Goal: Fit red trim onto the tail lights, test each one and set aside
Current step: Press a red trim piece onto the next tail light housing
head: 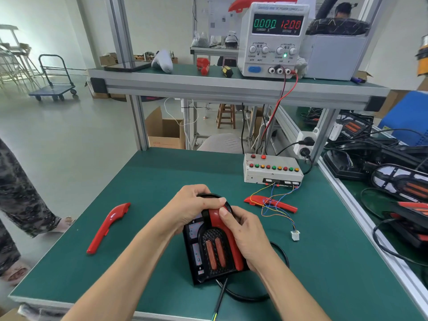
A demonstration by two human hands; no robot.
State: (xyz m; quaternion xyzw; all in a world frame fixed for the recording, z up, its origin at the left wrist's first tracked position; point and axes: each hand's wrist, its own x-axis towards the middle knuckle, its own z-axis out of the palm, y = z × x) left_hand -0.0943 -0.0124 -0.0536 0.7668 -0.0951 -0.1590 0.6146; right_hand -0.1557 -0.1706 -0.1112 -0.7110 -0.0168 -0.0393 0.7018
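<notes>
A black tail light (209,251) with two orange reflector strips lies on the green bench in front of me. A red trim piece (228,237) sits along its right edge and over its rounded top. My left hand (192,207) grips the light's top, thumb pressing the trim. My right hand (245,237) clasps the trim's right side. Its black cable (243,296) loops off toward the near edge. Two loose red trims lie on the bench: one at the left (107,227), one at the right (269,202) under coloured wires.
A white test box (272,169) with coloured buttons stands behind, its wires ending in a white connector (295,235). A power supply (273,38) reads 12.00 V on the upper shelf. More tail lights (403,184) are piled at the right. A person's legs (20,200) stand at the left.
</notes>
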